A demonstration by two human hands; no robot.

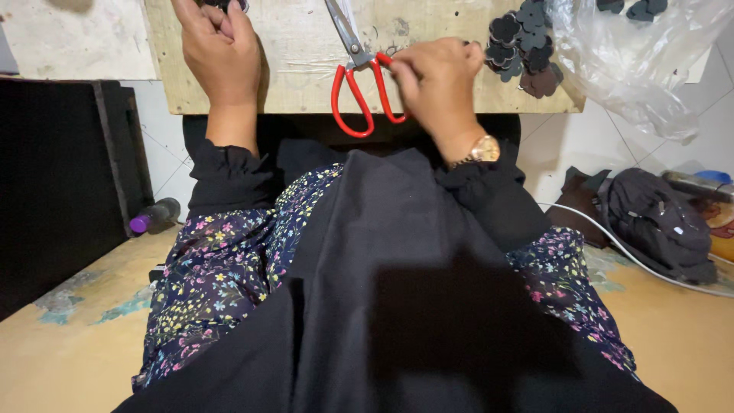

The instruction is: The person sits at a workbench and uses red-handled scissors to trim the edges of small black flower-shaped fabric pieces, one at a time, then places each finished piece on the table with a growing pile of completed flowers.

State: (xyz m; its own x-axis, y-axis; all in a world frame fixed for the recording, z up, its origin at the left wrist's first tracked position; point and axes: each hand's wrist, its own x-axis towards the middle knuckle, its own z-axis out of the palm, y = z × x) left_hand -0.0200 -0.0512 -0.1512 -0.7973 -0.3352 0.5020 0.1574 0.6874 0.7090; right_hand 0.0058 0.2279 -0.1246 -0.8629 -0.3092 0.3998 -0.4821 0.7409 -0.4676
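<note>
My right hand [437,84] rests on a wooden board [306,69], its fingers touching the red handles of a pair of scissors [359,84] that lies flat with the blades pointing away. My left hand [220,47] lies on the board's left part, fingers curled over small dark pieces at the top edge, mostly hidden. A pile of dark flower-shaped cut-outs [524,46] lies just right of my right hand. A black cloth [397,291] covers my lap over a floral garment.
A clear plastic bag [650,53] holding more dark cut-outs hangs at the upper right. A dark bag [661,222] and a white cable [634,256] lie on the floor to the right. A purple-capped bottle [153,216] and a black panel [53,191] are at left.
</note>
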